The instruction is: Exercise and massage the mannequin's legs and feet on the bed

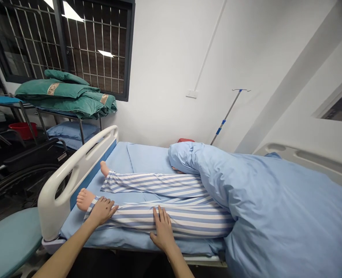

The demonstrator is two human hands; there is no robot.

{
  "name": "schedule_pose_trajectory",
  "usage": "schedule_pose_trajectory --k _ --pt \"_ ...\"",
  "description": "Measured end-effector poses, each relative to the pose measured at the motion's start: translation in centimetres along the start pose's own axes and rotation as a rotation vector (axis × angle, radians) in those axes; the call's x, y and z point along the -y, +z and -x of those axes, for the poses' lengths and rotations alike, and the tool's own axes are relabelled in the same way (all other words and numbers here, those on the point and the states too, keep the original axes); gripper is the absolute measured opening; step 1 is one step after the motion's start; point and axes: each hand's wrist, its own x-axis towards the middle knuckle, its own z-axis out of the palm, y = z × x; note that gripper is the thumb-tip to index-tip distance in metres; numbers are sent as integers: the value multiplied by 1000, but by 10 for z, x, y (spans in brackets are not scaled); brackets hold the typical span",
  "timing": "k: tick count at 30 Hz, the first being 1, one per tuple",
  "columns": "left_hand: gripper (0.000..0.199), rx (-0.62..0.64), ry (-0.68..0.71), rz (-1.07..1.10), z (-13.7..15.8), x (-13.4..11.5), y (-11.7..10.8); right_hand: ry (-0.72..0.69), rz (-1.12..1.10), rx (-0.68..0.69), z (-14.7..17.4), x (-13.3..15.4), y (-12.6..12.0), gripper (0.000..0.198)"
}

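Observation:
Two legs in blue-and-white striped trousers [188,216] lie stretched out on the light blue sheet [143,154], with bare feet, the near foot [85,199] and the far foot [104,168], toward the footboard. Whether they belong to a person or a manikin I cannot tell. My left hand [103,211] rests over the near leg just above the ankle, its fingers a little apart. Farther up, around the knee of that same leg, my right hand [163,231] lies with fingers spread on the striped cloth. A bunched light blue quilt [263,200] covers the upper body.
The bed's pale footboard [58,181] rises at left, beside a teal stool seat [13,241] and a wheelchair [23,166]. Folded green bedding [69,96] lies on a rack under the barred window. Behind the bed stands a drip pole [225,117] near the white wall.

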Motion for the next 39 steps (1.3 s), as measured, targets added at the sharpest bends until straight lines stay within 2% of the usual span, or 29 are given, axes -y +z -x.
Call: schedule_pose_trajectory --k 8,14,17,21,25,30,35,39 --pt "37 30 -2 -92 -15 -9 -4 -18 -22 -14 -3 -6 8 90" --pt "38 -33 12 8 -45 -26 19 -14 -8 -13 -1 -3 7 89" --pt "39 51 5 46 -53 -30 28 -3 15 19 0 1 -1 90" --pt "41 245 -69 63 -57 -31 24 17 32 67 0 6 -12 91" --pt "48 287 -195 125 -58 -33 12 28 29 94 -2 8 -14 88" --pt "50 316 -241 189 -60 -33 12 36 10 105 -6 4 -16 79" --pt "51 317 -262 219 -61 -33 17 30 -69 105 -29 7 -30 63" --pt "51 324 -280 219 -63 -33 15 -63 -179 19 -73 34 -33 57"
